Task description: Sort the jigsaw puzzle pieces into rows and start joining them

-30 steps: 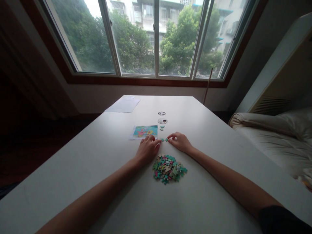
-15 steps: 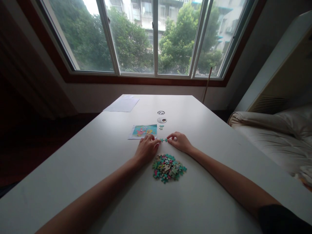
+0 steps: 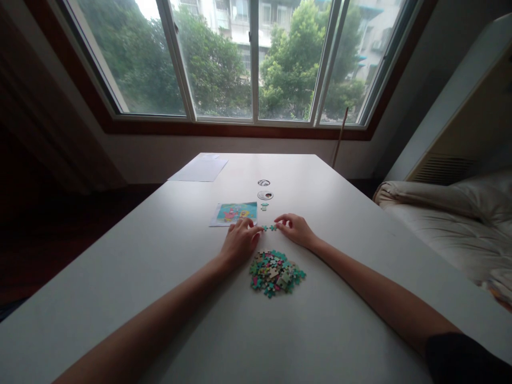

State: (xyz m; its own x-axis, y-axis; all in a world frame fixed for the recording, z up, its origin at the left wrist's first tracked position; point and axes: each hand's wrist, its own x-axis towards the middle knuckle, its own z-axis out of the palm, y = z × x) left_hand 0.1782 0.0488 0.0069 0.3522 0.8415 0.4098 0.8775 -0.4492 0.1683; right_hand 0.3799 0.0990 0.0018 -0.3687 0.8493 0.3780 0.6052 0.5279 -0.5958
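My left hand [image 3: 241,238] rests palm down on the table, fingers spread over the near edge of a picture card [image 3: 236,212]. One outstretched fingertip touches a small teal puzzle piece [image 3: 264,228]. Just right of it lies a second teal puzzle piece [image 3: 273,228], with a narrow gap between the two. My right hand [image 3: 295,230] is beside that second piece, thumb and index finger apart, with no piece visible between them. Nearer to me is a heap of mixed puzzle pieces [image 3: 276,273], mostly teal, green, tan and pink.
Beyond the hands lie two pale green and teal pieces [image 3: 264,206] and two round flat discs [image 3: 264,196]. White paper sheets [image 3: 199,168] lie at the far left of the white table [image 3: 336,314]. A window stands beyond, and a pale sofa [image 3: 432,218] is at right.
My right fingertips have drawn slightly back from the right-hand teal piece, which lies on the table. My left hand stays at the other piece. The view has tilted down a little.
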